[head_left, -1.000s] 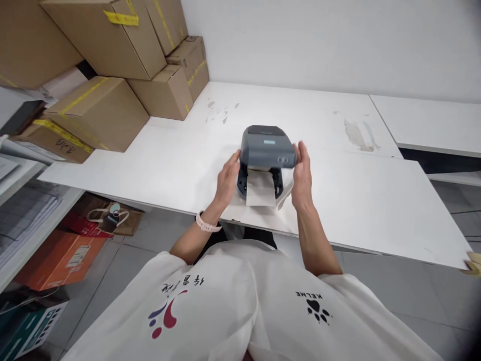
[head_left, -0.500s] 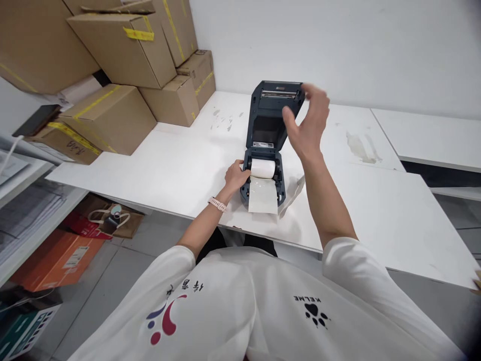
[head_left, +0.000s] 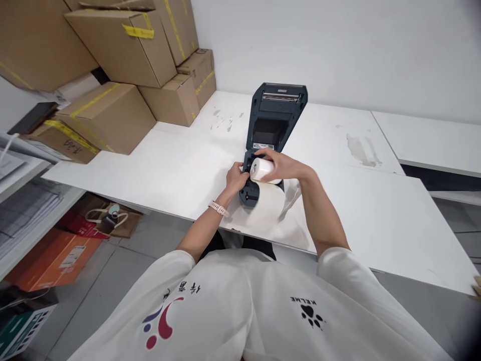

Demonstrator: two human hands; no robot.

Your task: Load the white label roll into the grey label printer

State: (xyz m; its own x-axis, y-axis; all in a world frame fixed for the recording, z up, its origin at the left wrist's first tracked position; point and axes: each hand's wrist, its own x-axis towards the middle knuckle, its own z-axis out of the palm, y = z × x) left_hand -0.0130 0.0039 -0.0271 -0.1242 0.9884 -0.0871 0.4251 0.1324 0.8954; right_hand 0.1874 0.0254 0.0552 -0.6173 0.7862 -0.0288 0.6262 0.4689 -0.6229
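A dark label printer [head_left: 280, 109] stands on the white table with its lid swung up. My right hand [head_left: 285, 165] is wrapped round a white label roll [head_left: 257, 170], lifted and tilted over the printer's base. One end of the roll shows its core. From the roll a loose end of paper [head_left: 269, 201] curls toward the table's front edge, blurred at its tip. My left hand [head_left: 236, 178] is closed on the left side of the printer's base, its fingertips at the inner edge by the roll. What exactly those fingertips press on is hidden.
A torn strip of paper [head_left: 293, 196] lies right of the printer. Stacked cardboard boxes [head_left: 112, 116] fill the back left of the table [head_left: 180, 170]. A white wall [head_left: 330, 50] stands behind. Below left, an orange box [head_left: 50, 258] and bags sit on the floor.
My right hand has come down from the raised lid and taken hold of the label roll, which is now lifted and tilted. The paper end has swung right. My left hand stays at the printer.
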